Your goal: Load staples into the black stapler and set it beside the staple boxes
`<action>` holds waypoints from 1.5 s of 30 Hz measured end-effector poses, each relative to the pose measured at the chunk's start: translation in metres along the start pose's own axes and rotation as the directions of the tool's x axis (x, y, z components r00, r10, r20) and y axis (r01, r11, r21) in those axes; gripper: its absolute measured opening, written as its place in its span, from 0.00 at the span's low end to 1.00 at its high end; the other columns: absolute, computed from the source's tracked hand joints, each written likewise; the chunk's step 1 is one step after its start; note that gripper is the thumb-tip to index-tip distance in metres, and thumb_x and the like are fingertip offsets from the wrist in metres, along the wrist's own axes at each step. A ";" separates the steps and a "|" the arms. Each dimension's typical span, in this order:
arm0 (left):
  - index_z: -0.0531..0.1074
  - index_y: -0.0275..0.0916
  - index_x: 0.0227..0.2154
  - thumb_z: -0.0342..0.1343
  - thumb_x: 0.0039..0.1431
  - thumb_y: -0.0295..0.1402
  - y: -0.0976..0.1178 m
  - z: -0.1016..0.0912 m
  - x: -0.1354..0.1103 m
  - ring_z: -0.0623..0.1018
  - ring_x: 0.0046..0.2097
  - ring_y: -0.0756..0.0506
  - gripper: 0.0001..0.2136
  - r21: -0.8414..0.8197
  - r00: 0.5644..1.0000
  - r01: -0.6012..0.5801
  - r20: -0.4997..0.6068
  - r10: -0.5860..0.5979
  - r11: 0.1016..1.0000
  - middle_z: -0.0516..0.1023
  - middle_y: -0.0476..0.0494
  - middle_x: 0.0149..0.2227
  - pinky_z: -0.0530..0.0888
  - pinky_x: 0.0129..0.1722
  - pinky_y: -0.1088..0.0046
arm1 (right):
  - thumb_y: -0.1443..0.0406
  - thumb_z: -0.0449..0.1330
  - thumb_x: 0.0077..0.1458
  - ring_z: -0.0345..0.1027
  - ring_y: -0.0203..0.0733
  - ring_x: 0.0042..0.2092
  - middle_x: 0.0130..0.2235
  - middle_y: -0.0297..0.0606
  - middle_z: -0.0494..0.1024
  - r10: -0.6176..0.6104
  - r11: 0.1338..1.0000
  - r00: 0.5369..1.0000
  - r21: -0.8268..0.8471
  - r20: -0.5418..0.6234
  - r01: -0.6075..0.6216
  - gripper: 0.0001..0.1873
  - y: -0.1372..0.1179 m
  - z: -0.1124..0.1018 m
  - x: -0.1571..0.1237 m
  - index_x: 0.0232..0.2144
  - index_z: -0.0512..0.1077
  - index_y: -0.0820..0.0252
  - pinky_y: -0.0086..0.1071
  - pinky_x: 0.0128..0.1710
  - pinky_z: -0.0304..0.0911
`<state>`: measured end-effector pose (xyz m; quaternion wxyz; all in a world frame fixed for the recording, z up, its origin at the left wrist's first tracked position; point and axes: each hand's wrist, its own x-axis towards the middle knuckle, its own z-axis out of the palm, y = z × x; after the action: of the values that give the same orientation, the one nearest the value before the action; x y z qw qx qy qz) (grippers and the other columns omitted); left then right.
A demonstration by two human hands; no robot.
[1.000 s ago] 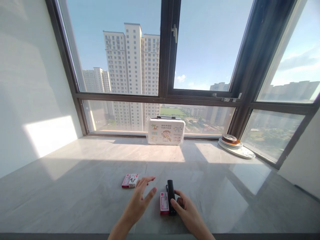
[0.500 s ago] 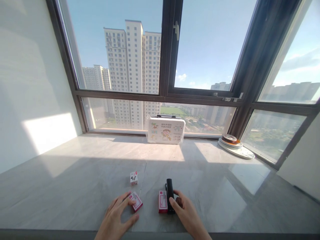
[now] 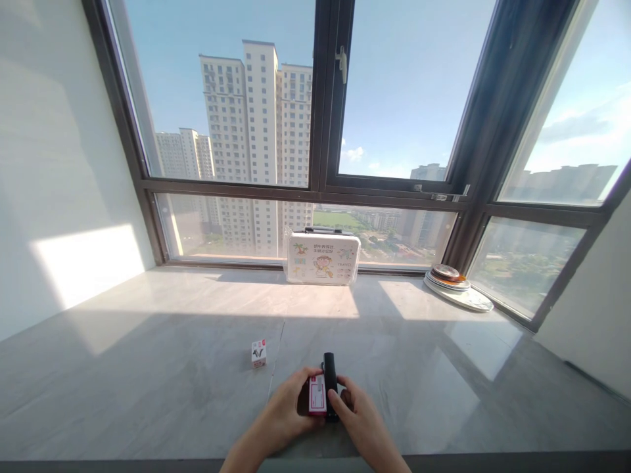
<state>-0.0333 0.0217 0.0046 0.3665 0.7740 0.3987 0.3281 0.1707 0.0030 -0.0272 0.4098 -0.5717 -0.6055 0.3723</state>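
A black stapler (image 3: 330, 378) stands lengthwise on the stone sill, pointing away from me. My right hand (image 3: 355, 407) grips it from the right, thumb on its near part. Against the stapler's left side sits a small pink-and-white box (image 3: 318, 396). My left hand (image 3: 288, 406) is curled round that box from the left, with fingertips at its far end and thumb at its near end. A second similar box seen earlier is not distinguishable; it may be stacked or hidden in my left hand. A small white box with a dark picture (image 3: 259, 354) stands farther left, untouched.
A white cartoon-printed case (image 3: 323, 260) leans upright at the window frame. Stacked plates (image 3: 458, 292) sit at the back right corner. The sill (image 3: 148, 394) ends at a front edge close to me, with a wall on the left.
My left hand has moved right from the separate pink-and-white box position to the box beside the stapler; that spot now shows bare sill. My right hand stays on the stapler.
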 end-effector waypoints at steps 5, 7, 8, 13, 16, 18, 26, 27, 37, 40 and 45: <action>0.65 0.49 0.60 0.74 0.37 0.37 -0.014 0.005 0.001 0.73 0.57 0.37 0.42 0.021 1.000 0.013 -0.007 -0.013 1.000 0.74 0.45 0.57 0.69 0.58 0.63 | 0.41 0.58 0.55 0.62 0.39 0.28 0.24 0.30 0.67 0.004 1.000 1.000 -0.005 0.004 -0.004 0.34 -0.003 -0.001 -0.001 0.50 0.76 0.60 0.30 0.29 0.56; 0.65 0.49 0.60 0.74 0.38 0.40 -0.018 0.007 0.000 0.74 0.56 0.37 0.43 0.040 1.000 0.018 -0.016 -0.018 0.999 0.74 0.43 0.57 0.70 0.57 0.63 | 0.42 0.58 0.55 0.62 0.39 0.28 0.24 0.30 0.68 -0.002 1.000 1.000 -0.010 0.010 0.002 0.33 -0.004 -0.001 -0.001 0.50 0.76 0.60 0.30 0.29 0.56; 0.65 0.49 0.59 0.74 0.38 0.41 -0.019 0.009 0.000 0.74 0.55 0.37 0.42 0.049 1.000 0.021 -0.024 -0.020 0.999 0.74 0.43 0.56 0.71 0.56 0.63 | 0.42 0.58 0.56 0.62 0.39 0.28 0.24 0.30 0.68 -0.005 1.000 1.000 -0.014 0.014 0.005 0.33 -0.005 -0.001 -0.002 0.50 0.76 0.60 0.30 0.29 0.57; 0.67 0.48 0.58 0.75 0.37 0.40 -0.021 0.015 0.002 0.75 0.54 0.38 0.41 0.066 0.998 0.012 -0.056 -0.009 0.998 0.75 0.44 0.54 0.72 0.54 0.64 | 0.41 0.58 0.56 0.63 0.39 0.29 0.24 0.31 0.70 -0.015 0.999 1.000 -0.028 0.017 0.015 0.33 -0.009 -0.001 -0.003 0.49 0.77 0.61 0.30 0.30 0.58; 0.64 0.49 0.60 0.75 0.38 0.44 -0.021 0.018 0.001 0.74 0.56 0.36 0.43 0.064 0.999 0.000 -0.049 0.003 0.998 0.73 0.41 0.57 0.70 0.57 0.61 | 0.40 0.57 0.55 0.64 0.40 0.30 0.25 0.32 0.71 -0.014 1.000 1.000 -0.007 0.023 0.014 0.35 -0.005 -0.001 -0.002 0.49 0.77 0.61 0.31 0.32 0.59; 0.60 0.48 0.64 0.74 0.39 0.49 -0.021 0.017 0.000 0.69 0.61 0.35 0.48 0.067 0.997 -0.027 -0.067 0.032 0.997 0.69 0.39 0.61 0.67 0.61 0.58 | 0.39 0.55 0.56 0.65 0.41 0.31 0.27 0.33 0.72 0.000 1.000 1.000 0.028 -0.005 0.000 0.37 -0.001 -0.001 -0.003 0.52 0.75 0.61 0.32 0.33 0.60; 0.69 0.39 0.49 0.37 0.69 0.50 -0.048 -0.072 0.005 0.77 0.47 0.40 0.23 0.278 0.712 0.487 -0.675 -0.193 0.828 0.77 0.37 0.49 0.72 0.47 0.62 | 0.46 0.67 0.49 0.67 0.42 0.33 0.34 0.35 0.74 0.032 0.996 0.999 -0.084 -0.002 -0.033 0.47 0.006 -0.004 -0.025 0.65 0.61 0.62 0.33 0.33 0.60; 0.69 0.39 0.47 0.37 0.69 0.49 -0.053 -0.083 0.005 0.78 0.44 0.39 0.22 0.282 0.695 0.530 -0.685 -0.219 0.799 0.78 0.37 0.46 0.72 0.44 0.61 | 0.48 0.69 0.47 0.68 0.44 0.34 0.34 0.35 0.75 0.033 0.990 0.999 -0.134 0.012 -0.031 0.48 0.004 -0.003 -0.027 0.65 0.61 0.62 0.34 0.35 0.61; 0.74 0.42 0.28 0.40 0.68 0.51 -0.054 -0.038 0.027 0.79 0.37 0.40 0.25 0.444 0.907 0.400 -0.320 -0.275 0.802 0.81 0.43 0.32 0.63 0.33 0.70 | 0.60 0.69 0.41 0.75 0.54 0.43 0.41 0.39 0.82 -0.024 0.948 0.998 -0.316 0.054 0.040 0.32 -0.033 0.007 -0.014 0.52 0.72 0.55 0.35 0.38 0.62; 0.74 0.42 0.26 0.37 0.68 0.53 -0.047 -0.020 0.042 0.78 0.32 0.43 0.28 0.436 0.945 0.325 -0.173 -0.277 0.839 0.80 0.46 0.27 0.62 0.31 0.72 | 0.61 0.68 0.42 0.76 0.53 0.44 0.40 0.36 0.83 -0.025 0.931 0.998 -0.362 0.064 0.046 0.27 -0.039 0.010 -0.010 0.49 0.73 0.53 0.32 0.37 0.61; 0.77 0.42 0.26 0.35 0.68 0.55 -0.043 -0.025 0.053 0.78 0.31 0.44 0.31 0.385 0.959 0.232 0.063 -0.277 0.893 0.79 0.48 0.23 0.65 0.31 0.72 | 0.61 0.69 0.43 0.76 0.48 0.38 0.37 0.33 0.83 -0.065 0.937 0.991 -0.335 0.114 0.100 0.26 -0.038 0.008 -0.005 0.47 0.74 0.53 0.29 0.32 0.59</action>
<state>-0.0444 0.0927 -0.0069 0.2750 0.7883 0.5297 0.1496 0.1488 -0.0043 0.0044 0.2892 -0.5884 -0.7039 0.2732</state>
